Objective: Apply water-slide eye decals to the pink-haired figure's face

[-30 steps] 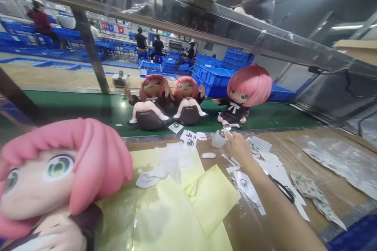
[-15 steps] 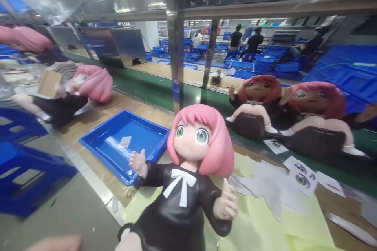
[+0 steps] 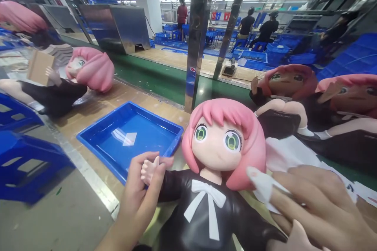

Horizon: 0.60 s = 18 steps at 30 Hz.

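A pink-haired doll (image 3: 209, 196) with green eyes, a black dress and a white bow lies face up at the lower middle. My left hand (image 3: 138, 192) is wrapped round the doll's small raised hand, beside the tray. My right hand (image 3: 318, 196) is at the right, over the doll's outstretched arm and near its hair. White material covers a fingertip, and white cloth or paper shows beside the fingers. Whether the right hand grips anything is unclear, since its palm side is hidden.
A blue tray (image 3: 103, 119) with liquid and a small white square stands left of the doll. Another doll (image 3: 88, 68) lies behind it. Two seated dolls (image 3: 290, 82) are at the right. A metal post (image 3: 196, 39) rises behind. Blue stools (image 3: 26, 164) stand lower left. People work far off.
My left hand has come up and taken hold of the doll's hand. My right hand has entered from the right. The view has shifted, with the doll's head now larger and further right.
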{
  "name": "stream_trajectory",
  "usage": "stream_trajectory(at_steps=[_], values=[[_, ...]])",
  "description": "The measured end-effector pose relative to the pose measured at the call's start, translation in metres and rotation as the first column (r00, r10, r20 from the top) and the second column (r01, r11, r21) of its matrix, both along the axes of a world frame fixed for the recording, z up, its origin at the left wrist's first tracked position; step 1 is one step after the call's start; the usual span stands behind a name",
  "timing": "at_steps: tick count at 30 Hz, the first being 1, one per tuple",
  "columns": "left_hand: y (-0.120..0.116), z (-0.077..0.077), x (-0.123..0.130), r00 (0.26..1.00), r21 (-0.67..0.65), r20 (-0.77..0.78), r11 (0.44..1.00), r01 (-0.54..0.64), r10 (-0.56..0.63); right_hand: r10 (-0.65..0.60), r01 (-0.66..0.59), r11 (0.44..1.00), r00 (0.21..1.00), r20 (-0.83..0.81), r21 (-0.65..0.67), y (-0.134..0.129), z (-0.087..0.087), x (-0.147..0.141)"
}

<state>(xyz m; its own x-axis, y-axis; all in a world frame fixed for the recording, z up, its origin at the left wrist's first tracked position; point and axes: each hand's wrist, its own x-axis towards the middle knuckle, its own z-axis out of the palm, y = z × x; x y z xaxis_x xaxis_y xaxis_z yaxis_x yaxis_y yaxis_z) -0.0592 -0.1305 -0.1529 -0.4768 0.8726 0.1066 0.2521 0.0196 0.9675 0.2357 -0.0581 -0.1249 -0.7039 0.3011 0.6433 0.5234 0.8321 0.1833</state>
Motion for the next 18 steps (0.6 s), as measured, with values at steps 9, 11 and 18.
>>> stream_trajectory(at_steps=[9, 11, 18], values=[[-0.005, -0.014, -0.012, 0.993, 0.055, -0.119, 0.998, -0.01, 0.016, 0.156, -0.165, 0.985, 0.974, 0.163, 0.042, 0.027, 0.015, -0.041], [-0.005, -0.017, -0.014, 0.987, 0.087, -0.164, 0.996, 0.013, 0.002, 0.161, -0.17, 0.984, 0.975, 0.156, 0.046, 0.029, 0.014, -0.041], [-0.004, 0.002, 0.007, 0.98, 0.001, -0.151, 0.991, -0.133, 0.132, 0.217, -0.214, 0.976, 0.971, 0.103, -0.039, 0.028, 0.013, -0.038]])
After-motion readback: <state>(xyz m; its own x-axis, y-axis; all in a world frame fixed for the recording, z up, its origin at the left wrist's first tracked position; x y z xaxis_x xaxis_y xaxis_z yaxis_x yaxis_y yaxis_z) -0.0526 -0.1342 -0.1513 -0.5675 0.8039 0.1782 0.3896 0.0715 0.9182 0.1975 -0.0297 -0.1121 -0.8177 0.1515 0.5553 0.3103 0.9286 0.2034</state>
